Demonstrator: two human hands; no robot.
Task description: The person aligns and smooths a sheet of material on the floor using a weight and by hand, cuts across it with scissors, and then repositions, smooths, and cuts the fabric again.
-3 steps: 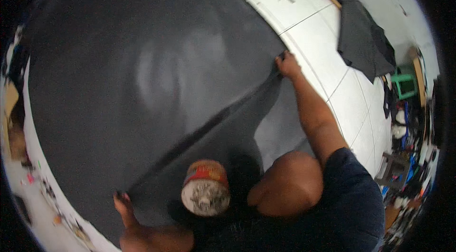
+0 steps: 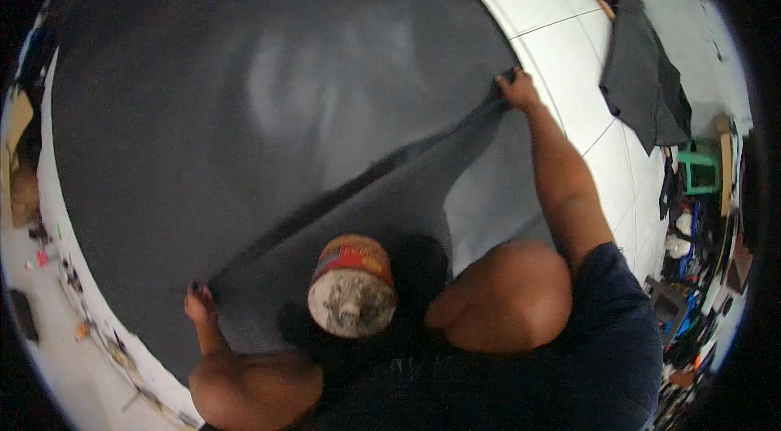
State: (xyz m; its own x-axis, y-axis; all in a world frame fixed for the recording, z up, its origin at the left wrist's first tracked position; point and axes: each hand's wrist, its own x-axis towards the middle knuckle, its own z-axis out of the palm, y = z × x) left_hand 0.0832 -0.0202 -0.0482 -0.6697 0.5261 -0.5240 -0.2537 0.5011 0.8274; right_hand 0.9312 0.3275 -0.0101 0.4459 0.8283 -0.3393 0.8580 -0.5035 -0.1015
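- White tiled floor [image 2: 561,32] is what I'm crouched on in the head view, and most of it is buried under a huge sheet of dark grey fabric [image 2: 244,89] spread out flat ahead of me.
- My right hand [image 2: 516,89] is way out in front on the right, fingers pinched shut on the fabric's edge right where it meets the bare tile.
- My left hand [image 2: 198,301] is down low on the left, closed on the same edge, though it's small in the picture, so I can't tell exactly how the fingers sit.
- Between the two hands the edge is lifted and pulled into a taut straight fold running diagonally, with the flap below it hanging down toward my knees.
- Just in front of my knees there's a round worn tin with a red band [image 2: 351,285], sitting on the fabric between my arms.
- Off to the far right, another dark cloth [image 2: 643,81] lies crumpled on the tile, well apart from my sheet, with a green plastic stool [image 2: 701,172] near it.
- Left rim shows a strip of floor with small scattered clutter, too tiny to make out.
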